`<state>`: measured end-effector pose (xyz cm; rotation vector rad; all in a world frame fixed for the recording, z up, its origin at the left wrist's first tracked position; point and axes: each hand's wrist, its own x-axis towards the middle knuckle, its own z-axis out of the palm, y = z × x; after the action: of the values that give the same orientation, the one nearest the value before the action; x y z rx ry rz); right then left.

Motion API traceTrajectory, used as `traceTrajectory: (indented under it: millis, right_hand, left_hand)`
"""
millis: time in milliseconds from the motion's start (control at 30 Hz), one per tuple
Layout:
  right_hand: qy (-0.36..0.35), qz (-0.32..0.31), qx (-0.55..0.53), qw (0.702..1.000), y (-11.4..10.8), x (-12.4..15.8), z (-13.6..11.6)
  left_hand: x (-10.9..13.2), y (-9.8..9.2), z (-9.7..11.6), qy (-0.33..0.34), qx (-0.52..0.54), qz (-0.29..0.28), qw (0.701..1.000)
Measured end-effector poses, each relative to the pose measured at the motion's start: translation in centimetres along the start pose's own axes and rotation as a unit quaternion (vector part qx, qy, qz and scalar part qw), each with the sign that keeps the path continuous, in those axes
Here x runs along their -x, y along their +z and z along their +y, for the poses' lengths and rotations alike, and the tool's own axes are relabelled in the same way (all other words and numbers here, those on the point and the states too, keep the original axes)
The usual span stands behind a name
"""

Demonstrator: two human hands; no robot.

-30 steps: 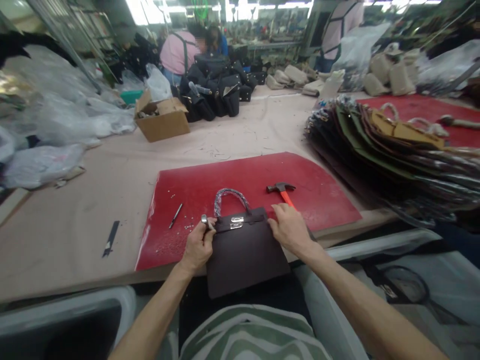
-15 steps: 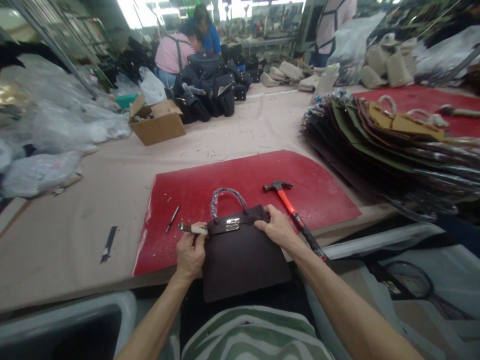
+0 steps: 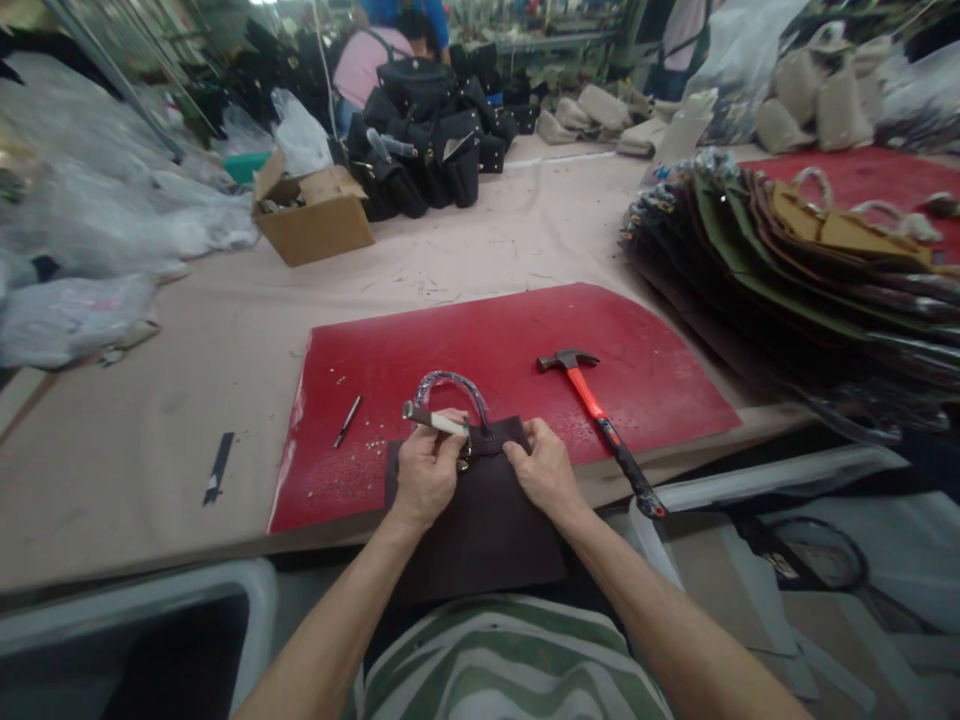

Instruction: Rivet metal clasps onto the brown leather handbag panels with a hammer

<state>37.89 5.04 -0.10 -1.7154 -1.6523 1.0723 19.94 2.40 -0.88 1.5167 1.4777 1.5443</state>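
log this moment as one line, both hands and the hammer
left hand: holds small tool at top of dark bag | right hand: pinches bag's upper right edge | hammer: head on red mat

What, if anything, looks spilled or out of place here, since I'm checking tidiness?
Small pale bits lie scattered on the red mat, like spilled debris. The hammer juts past the front edge of the table, where it might get knocked.
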Motion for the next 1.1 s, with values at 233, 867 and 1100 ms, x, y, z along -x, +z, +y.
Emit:
traceTrajectory:
  millis: [233,867,1100]
  right_hand:
    - [-0.111,0.069,0.287,0.949,0.2,2.1,0.1]
    - [-0.141,0.2,0.0,0.97,1.3,6.6,5.1]
    - [0.172,-0.084,-0.391,0.9,1.2,6.3,4.8]
  left_hand:
    - [0.3,1.3,-2.1,0.017,-0.018,-0.062,0.998]
    - [2.2,1.1,-1.3,0.028,-0.047,-0.079,0.995]
    - [1.7,0.8,-0.7,0.013,-0.034,-0.082,0.996]
